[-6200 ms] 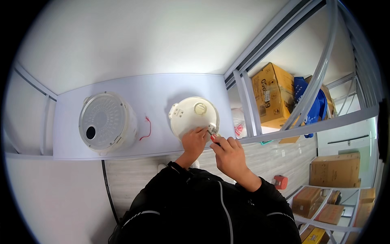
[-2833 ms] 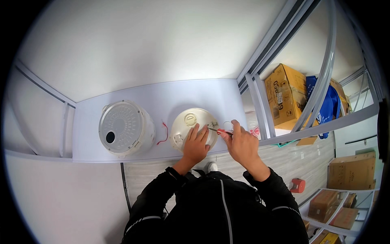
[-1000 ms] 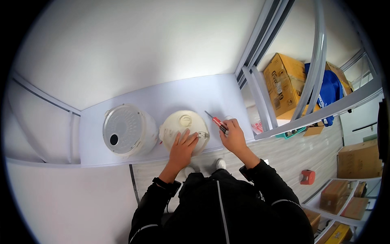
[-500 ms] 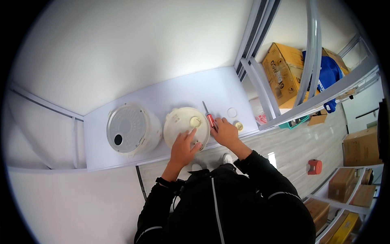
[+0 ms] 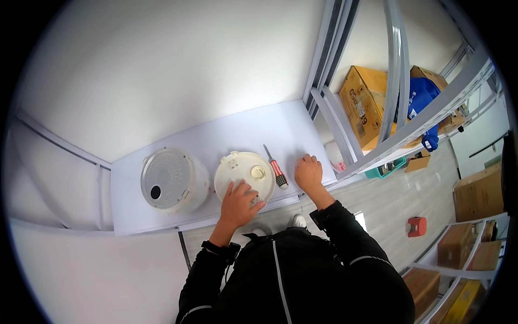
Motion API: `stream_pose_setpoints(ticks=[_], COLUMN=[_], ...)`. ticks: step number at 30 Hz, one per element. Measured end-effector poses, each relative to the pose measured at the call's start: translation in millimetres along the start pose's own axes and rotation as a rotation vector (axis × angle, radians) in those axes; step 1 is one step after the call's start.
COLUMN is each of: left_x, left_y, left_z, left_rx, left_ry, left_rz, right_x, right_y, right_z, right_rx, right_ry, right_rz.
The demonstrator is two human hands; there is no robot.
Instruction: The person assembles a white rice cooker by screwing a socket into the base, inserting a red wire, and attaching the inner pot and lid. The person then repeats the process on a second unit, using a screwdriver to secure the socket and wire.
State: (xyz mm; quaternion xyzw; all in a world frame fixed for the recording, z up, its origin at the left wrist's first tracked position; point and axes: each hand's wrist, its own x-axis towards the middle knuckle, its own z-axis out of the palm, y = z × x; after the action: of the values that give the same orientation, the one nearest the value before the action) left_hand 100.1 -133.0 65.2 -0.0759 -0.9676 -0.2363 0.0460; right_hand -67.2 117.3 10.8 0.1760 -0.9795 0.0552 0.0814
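while the cream disc is touched by the left hand, fingers spread, the screwdriver is already laid beside it, but the right hand's grip cannot be told.

Open tabletop beyond the screwdriver

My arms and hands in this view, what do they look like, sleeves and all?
The left sleeve and right sleeve are black, each crossed by a pale stripe. Each grip is ungloved: left hand and right hand. A black band circles the left wrist, beside a small dark box and thin cord.
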Motion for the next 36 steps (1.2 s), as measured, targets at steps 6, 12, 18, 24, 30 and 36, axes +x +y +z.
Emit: stream_pose_setpoints(ticks=[6,12,18,24,30,36], left_x=[5,9,15,28,43,49], left_y=[12,20,21,14,-10,-12], left_z=[10,19,26,32,54,52], left_rx=[-0.123,-0.117,-0.117,-0.300,-0.435,-0.387], left_ry=[0.081,0.069,0.162,0.344,0.494,0.406], left_rz=[-0.045,-0.117,-0.146,-0.287,-0.482,-0.584], right_x=[3,9,5,3,1,-3], right_y=[4,0,-30,-47,-57,-62], right_z=[14,-2,-35,-34,-19,-16], right_rx=[0.066,0.395,0.796,0.773,0.746,0.771], right_ry=[-0.062,0.065,0.123,0.100,0.083,0.061], right_rz=[-0.099,-0.223,-0.496,-0.638,-0.628,-0.577])
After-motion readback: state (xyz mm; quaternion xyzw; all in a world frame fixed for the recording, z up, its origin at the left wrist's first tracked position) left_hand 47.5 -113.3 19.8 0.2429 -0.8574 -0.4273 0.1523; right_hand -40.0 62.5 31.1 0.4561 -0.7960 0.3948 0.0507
